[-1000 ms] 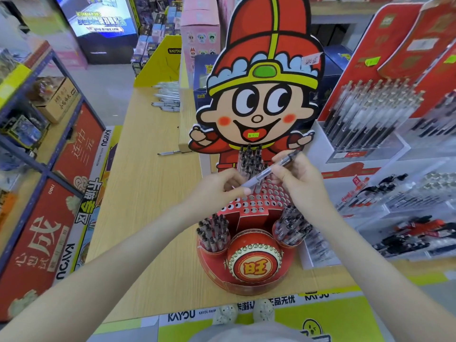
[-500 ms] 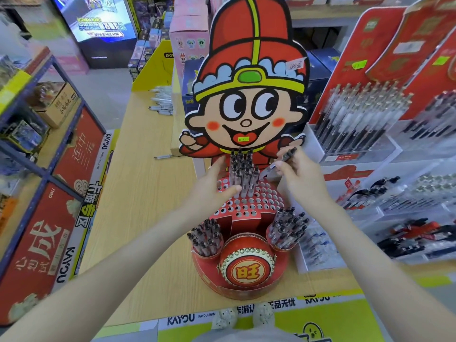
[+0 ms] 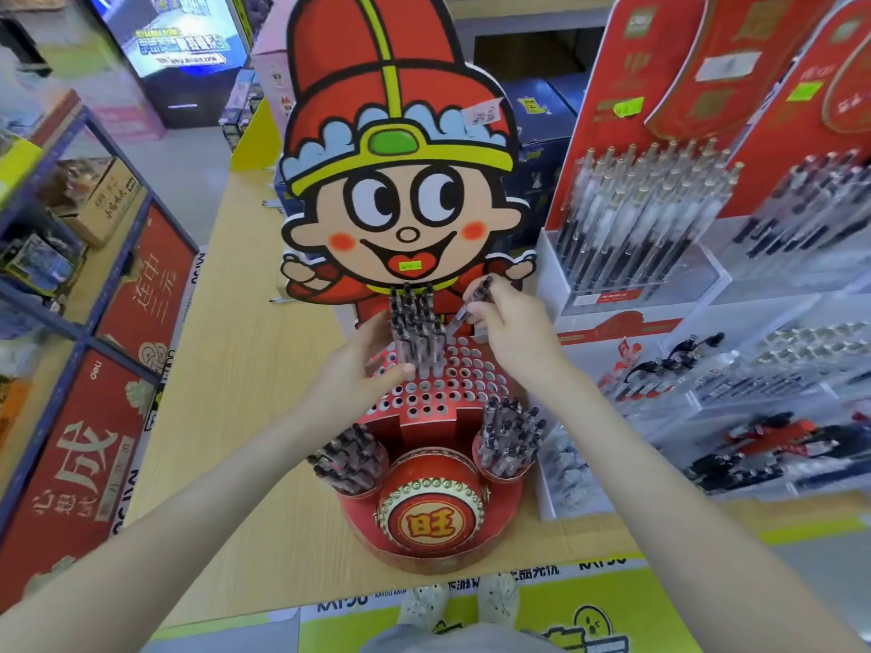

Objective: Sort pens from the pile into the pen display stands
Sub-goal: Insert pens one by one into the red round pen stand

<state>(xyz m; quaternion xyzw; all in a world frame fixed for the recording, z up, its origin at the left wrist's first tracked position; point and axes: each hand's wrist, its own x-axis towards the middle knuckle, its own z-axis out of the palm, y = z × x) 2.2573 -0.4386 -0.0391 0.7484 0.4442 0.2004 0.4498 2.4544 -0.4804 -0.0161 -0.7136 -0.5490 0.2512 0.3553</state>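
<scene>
Pen (image 3: 472, 304) in our right hand (image 3: 511, 334) lies slanted, cap end up and away, tip aimed down and left toward the cluster of standing pens (image 3: 417, 329) on the red holed stand (image 3: 459, 379). Our right fingers are pinched on its barrel. Free holes lie just right of the cluster, under the tip, so we judge the pen must swing upright. Our left hand (image 3: 363, 369), fingers loosely spread and holding nothing, rests against the cluster's left side.

Bare tabletop (image 3: 245, 393) lies open left of the stand (image 3: 424, 464), while the cutout (image 3: 400, 181) walls its back, clear racks (image 3: 707, 369) crowd its right, two pen cups (image 3: 351, 459) flank the front, and standing pens (image 3: 417, 322) fill the rear holes.
</scene>
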